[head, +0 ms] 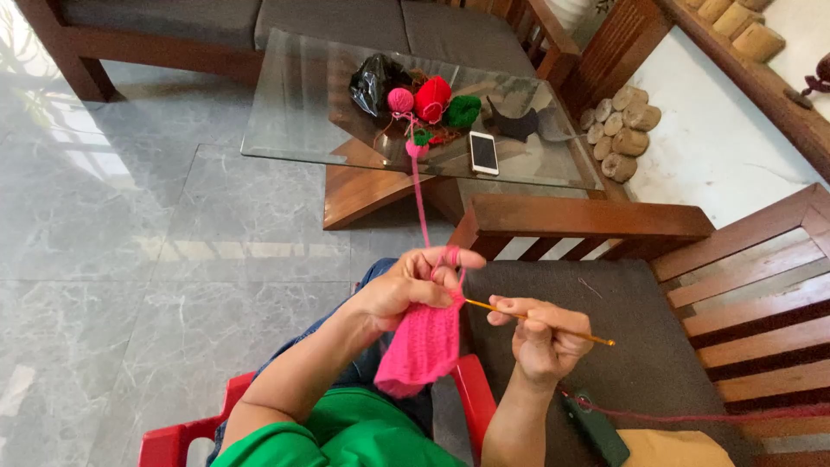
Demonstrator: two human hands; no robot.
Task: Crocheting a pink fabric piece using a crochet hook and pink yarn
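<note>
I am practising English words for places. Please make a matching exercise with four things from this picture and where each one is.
Things:
1. crochet hook
2. pink knitted piece
3. phone
4. yarn balls

Places:
a. lying flat on the glass table, near its front edge
b. in the right hand
c. grouped on the glass table beside a black bag
d. hanging from the left hand

Pairs: 1-b, 2-d, 3-a, 4-c

3 yarn balls [432, 97], 1 phone [483, 153], 1 crochet hook [553, 325].
</note>
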